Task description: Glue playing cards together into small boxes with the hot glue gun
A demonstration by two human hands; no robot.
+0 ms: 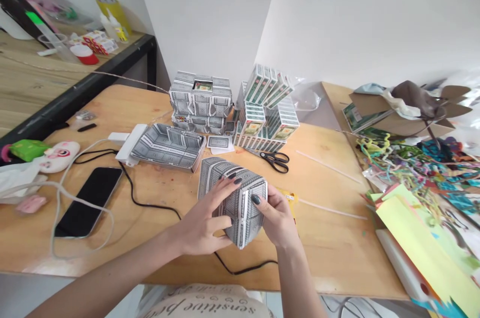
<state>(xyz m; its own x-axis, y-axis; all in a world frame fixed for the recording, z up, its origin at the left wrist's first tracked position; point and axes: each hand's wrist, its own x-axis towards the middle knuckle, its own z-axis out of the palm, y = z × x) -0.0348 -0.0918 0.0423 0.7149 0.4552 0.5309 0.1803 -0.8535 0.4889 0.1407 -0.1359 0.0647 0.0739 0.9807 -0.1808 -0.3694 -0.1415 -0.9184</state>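
Between my hands, above the front middle of the table, is a tilted box made of grey-patterned playing cards (240,215). My left hand (206,220) grips its left side, fingers laid over the top and thumb low near its front. My right hand (279,215) holds the right side, with the thumb pressed on the face near the upper edge and the other fingers partly hidden behind. Beyond it lies an open tray of the same cards (168,150). Loose playing cards (218,143) lie beside that tray, and black-handled scissors (276,160) rest to the right.
Stacked card-built boxes (200,98) and green card packs (262,118) stand at the back. A phone (90,200), white cable and black cord (150,204) lie on the left. White sticks (332,209), coloured paper (423,243) and craft scraps (397,158) are on the right.
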